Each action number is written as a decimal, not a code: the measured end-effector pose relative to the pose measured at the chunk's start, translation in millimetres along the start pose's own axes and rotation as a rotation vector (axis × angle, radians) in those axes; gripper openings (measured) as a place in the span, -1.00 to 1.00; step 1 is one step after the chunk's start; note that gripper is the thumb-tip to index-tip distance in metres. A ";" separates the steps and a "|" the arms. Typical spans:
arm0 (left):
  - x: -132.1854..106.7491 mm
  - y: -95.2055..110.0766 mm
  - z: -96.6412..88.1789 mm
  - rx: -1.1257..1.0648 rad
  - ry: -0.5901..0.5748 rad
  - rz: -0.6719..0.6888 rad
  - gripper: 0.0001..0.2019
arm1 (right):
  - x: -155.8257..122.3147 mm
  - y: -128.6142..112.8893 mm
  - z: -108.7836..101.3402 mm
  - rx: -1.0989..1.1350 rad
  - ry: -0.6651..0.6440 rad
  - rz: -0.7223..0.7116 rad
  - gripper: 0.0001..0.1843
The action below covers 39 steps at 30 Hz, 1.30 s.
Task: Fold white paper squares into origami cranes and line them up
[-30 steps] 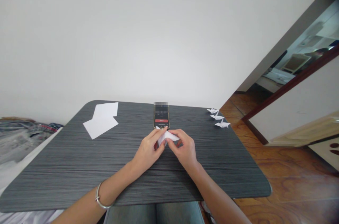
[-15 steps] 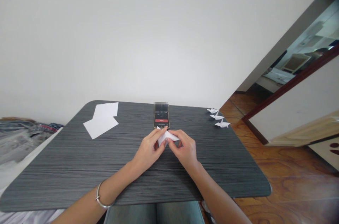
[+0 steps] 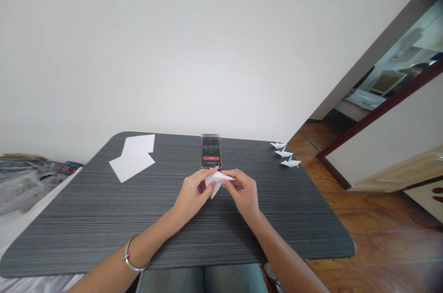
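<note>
Between my two hands is a piece of folded white paper (image 3: 216, 182), held just above the dark table in front of the phone. My left hand (image 3: 194, 190) pinches its left side between thumb and fingers. On the other side, my right hand (image 3: 243, 190) grips a narrow point of the paper with thumb and forefinger. One pointed flap hangs down between the thumbs. Parts of the paper are hidden behind my fingers.
A phone (image 3: 211, 157) lies just beyond my hands on the dark table (image 3: 166, 237). White paper sheets (image 3: 133, 166) overlap at the left. Three folded paper cranes (image 3: 290, 163) line the right edge. A white wall rises behind, and clothes (image 3: 27, 182) are heaped at left.
The folded paper has turned a little in my hands, and a pointed flap now shows below the thumbs. My thumbs have moved slightly apart. Everything else on the table stays put.
</note>
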<state>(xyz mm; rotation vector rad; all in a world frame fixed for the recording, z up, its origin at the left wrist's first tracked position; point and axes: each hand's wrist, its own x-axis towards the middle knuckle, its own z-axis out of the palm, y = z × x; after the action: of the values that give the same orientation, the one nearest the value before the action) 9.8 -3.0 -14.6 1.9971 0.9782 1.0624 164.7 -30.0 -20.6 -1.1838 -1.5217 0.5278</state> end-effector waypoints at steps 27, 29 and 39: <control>6.3 -0.9 -2.0 -0.373 0.026 -0.199 -0.81 | -2.4 -7.5 -2.9 -0.095 -0.017 -0.115 -0.83; 6.0 -1.1 -1.4 -0.366 0.036 -0.198 -0.81 | -2.6 -7.6 -1.7 -0.115 -0.024 -0.134 -0.86; 3.2 -4.7 1.1 -0.304 0.022 -0.170 -0.78 | -2.1 -6.7 -1.0 -0.176 0.032 -0.096 -0.83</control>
<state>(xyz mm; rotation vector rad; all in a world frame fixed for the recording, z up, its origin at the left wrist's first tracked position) 10.6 1.8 -17.7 1.6310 0.9188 1.0705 162.9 -34.8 -15.8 -1.2400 -1.6140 0.3146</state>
